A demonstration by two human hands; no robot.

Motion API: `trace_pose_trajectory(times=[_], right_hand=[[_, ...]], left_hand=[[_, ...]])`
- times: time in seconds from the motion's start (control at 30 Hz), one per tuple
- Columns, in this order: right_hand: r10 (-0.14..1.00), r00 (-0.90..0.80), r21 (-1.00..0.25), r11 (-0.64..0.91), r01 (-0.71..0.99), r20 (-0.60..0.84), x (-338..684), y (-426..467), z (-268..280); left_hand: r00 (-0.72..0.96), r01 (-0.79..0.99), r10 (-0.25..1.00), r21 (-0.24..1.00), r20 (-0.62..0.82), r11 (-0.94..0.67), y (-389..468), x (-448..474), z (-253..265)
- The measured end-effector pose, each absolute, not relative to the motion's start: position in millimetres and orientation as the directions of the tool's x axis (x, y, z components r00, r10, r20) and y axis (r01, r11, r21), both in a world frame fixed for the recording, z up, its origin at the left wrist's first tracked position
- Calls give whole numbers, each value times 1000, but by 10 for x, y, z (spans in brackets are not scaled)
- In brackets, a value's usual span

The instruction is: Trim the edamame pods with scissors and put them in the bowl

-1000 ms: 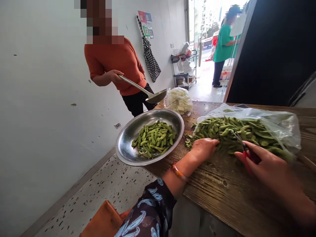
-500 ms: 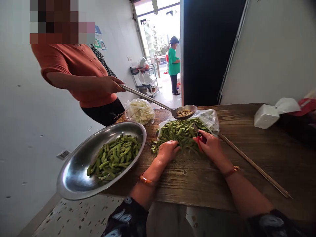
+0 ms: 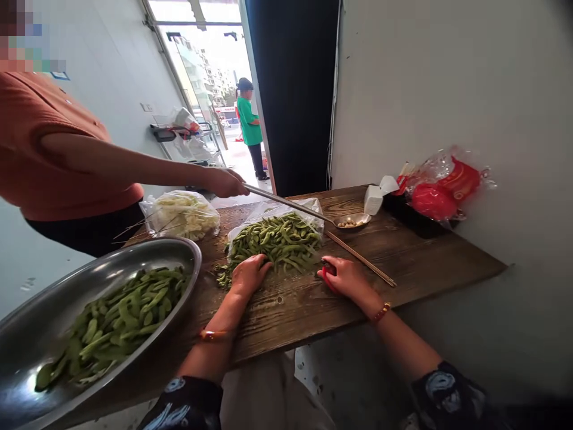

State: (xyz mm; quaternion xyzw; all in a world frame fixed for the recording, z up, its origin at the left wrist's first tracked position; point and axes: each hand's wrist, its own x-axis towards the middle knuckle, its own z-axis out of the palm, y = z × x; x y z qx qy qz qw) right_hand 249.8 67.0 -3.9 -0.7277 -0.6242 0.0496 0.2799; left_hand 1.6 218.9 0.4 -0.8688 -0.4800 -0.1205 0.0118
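Note:
My left hand [image 3: 249,275] is at the near left edge of a heap of green edamame pods [image 3: 277,239], fingers curled together. What they hold, if anything, is hidden. My right hand [image 3: 351,279] is closed around red-handled scissors [image 3: 329,272], just right of the heap and low over the wooden table. The pods lie on a clear plastic bag [image 3: 313,206], with small trimmings [image 3: 224,278] at the left. A big steel bowl [image 3: 197,263] to my left holds more pods [image 3: 129,313].
A co-worker's hand [image 3: 226,182] holds a long-handled ladle [image 3: 290,205] of peanuts over the table [image 3: 304,316]. Chopsticks [image 3: 362,260] lie right of the pods. A bag of pale vegetable pieces [image 3: 183,215], a white box [image 3: 373,200] and red packages [image 3: 441,194] stand around.
My view has turned right. The co-worker's ladle has swung right, from above the pods to beyond the chopsticks. My right hand with the scissors has drawn back from the pods.

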Motion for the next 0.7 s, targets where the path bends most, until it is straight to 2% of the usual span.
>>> trace_pose_trajectory(times=[0.17,0.37,0.7], right_hand=[[931,230,-412,-99,906,282,2307,509,-43],[943,191,-336,-92,937,274,2231,454,-34],[943,178,-275,-98,956,283,2226,426,-32]], left_hand=[[481,857,849,84,219,-508,2161,66,41],[357,925,926,86,126,-369,2133,179,86],[232,936,967,244,108,-252,2148,304,79]])
